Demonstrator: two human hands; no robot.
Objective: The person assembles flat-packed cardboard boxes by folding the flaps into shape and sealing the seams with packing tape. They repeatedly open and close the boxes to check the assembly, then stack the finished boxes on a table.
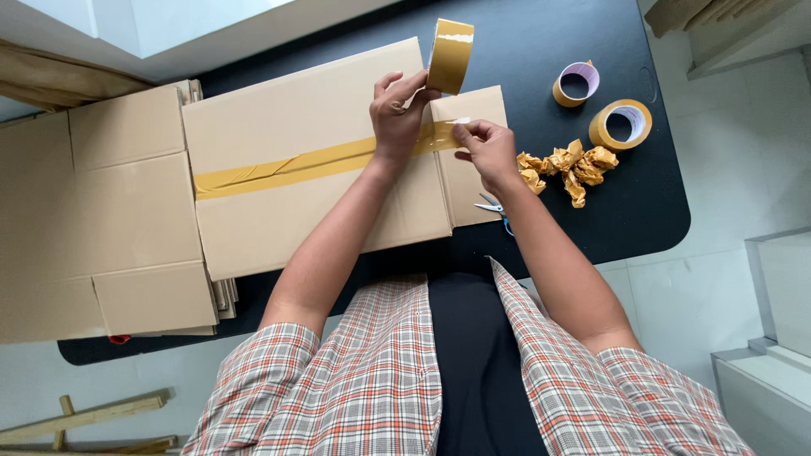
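The cardboard box lies flat on the black table, its seam taped — the right hand pinches the tape strip at the flap, the left hand grips the tape roll above — crumpled tape and two spare rolls beyond.

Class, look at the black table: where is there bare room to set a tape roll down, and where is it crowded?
Bare black table lies below the crumpled tape wad toward the rounded corner, and above the cardboard box beside the two spare tape rolls. The left is crowded with flattened cartons; scissors lie beside the right hand.
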